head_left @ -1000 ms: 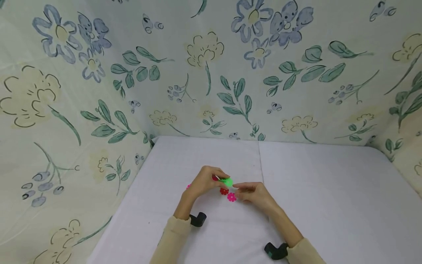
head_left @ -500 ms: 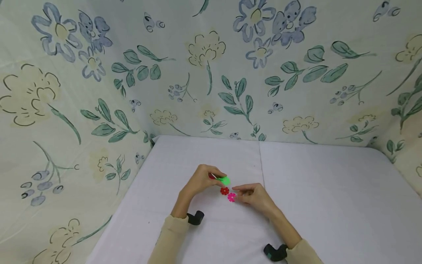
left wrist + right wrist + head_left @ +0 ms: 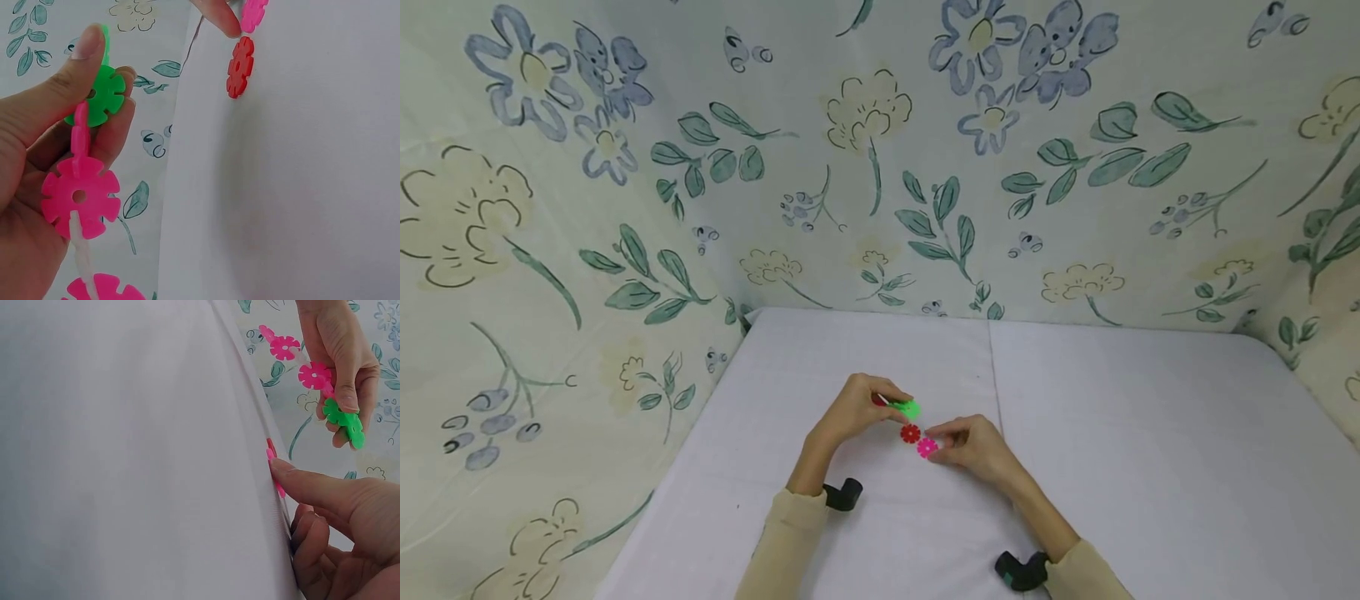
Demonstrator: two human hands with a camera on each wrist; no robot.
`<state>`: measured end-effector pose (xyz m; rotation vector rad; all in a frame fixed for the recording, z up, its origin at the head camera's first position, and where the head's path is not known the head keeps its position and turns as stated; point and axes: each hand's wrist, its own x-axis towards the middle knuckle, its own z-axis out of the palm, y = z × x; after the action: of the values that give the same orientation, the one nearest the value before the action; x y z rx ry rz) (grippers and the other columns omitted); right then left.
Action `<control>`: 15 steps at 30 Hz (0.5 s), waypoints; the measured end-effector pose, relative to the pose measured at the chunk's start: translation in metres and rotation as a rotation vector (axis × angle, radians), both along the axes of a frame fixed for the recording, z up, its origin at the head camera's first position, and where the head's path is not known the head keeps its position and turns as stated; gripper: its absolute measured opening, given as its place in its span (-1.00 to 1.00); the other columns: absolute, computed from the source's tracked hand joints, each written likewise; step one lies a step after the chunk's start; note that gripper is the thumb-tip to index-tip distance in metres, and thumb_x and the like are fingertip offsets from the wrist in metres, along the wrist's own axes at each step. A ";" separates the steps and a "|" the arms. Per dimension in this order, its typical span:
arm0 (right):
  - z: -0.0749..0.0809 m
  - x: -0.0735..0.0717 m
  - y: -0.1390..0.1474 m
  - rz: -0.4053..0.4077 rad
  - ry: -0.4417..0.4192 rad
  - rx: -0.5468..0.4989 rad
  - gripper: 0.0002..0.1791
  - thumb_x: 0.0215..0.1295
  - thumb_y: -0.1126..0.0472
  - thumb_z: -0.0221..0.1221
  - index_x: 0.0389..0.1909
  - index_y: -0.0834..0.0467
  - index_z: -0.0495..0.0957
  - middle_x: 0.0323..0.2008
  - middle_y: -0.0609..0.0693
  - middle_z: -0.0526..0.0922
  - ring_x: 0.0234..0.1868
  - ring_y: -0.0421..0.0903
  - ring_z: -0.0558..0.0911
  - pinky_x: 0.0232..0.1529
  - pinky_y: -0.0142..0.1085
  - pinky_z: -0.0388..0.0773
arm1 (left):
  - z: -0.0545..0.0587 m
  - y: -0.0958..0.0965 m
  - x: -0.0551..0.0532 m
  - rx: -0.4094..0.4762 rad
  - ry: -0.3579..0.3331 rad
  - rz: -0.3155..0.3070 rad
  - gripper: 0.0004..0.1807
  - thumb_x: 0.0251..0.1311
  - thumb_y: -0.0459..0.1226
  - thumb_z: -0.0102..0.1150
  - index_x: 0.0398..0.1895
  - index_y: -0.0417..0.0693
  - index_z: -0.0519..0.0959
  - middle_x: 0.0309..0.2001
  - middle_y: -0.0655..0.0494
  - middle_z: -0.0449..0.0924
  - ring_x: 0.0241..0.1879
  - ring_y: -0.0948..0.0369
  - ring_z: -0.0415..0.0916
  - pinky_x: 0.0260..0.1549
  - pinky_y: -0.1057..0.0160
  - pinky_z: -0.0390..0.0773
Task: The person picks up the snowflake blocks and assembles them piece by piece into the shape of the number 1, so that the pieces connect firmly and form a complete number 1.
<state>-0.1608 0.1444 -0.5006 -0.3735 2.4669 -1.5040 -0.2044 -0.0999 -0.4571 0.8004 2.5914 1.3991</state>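
Note:
In the head view, my left hand (image 3: 850, 408) is raised over the table, pinching a green flower-shaped interlocking disc (image 3: 910, 409) between thumb and fingers. It belongs to a linked chain: the left wrist view shows green discs (image 3: 107, 97), pink discs (image 3: 80, 199) and a whitish piece (image 3: 82, 250) fitted slot into slot. My right hand (image 3: 981, 450) is low at the tabletop, its thumb and forefinger at the edges of a loose pink disc (image 3: 927, 448). A loose red disc (image 3: 910, 433) lies flat just beside the pink one, between the two hands.
A white cloth covers the table (image 3: 1150, 450), with a crease (image 3: 994, 367) running toward the back. Flower-printed fabric (image 3: 880, 192) hangs behind and at the sides. Black wrist cameras (image 3: 844, 495) are strapped under both forearms.
My left hand has drawn slightly left with the linked discs, leaving the red disc in fuller view. My right thumb and forefinger have closed in on the loose pink disc.

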 end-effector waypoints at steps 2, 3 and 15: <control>0.000 -0.001 0.000 -0.001 0.004 0.015 -0.67 0.10 0.31 0.52 -0.08 0.25 0.78 -0.50 0.01 0.60 -0.54 -0.23 0.44 -0.55 -0.48 0.37 | 0.000 -0.001 0.000 0.000 0.005 -0.005 -0.68 0.00 -0.31 0.59 -0.11 -0.07 0.82 -0.16 0.11 0.84 -0.22 0.33 0.63 -0.26 0.35 0.62; 0.000 -0.001 0.000 -0.001 0.008 0.019 -0.68 0.09 0.31 0.52 -0.10 0.24 0.78 -0.50 0.01 0.60 -0.54 -0.23 0.44 -0.55 -0.47 0.37 | 0.000 -0.001 0.000 -0.002 0.011 -0.009 -0.68 0.00 -0.31 0.58 -0.11 -0.07 0.82 -0.15 0.10 0.84 -0.22 0.33 0.64 -0.25 0.34 0.63; 0.004 -0.004 0.000 0.052 0.064 0.080 -0.69 0.06 0.26 0.56 -0.26 0.17 0.62 -0.38 0.02 0.62 -0.46 -0.19 0.51 -0.43 -0.43 0.45 | 0.004 -0.003 -0.001 0.018 0.012 0.006 -0.69 -0.02 -0.32 0.60 -0.14 -0.05 0.83 -0.16 0.10 0.84 -0.22 0.35 0.65 -0.25 0.41 0.60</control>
<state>-0.1644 0.1443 -0.4967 -0.4743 2.5368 -1.3890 -0.2053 -0.1032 -0.4531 0.8057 2.5960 1.4256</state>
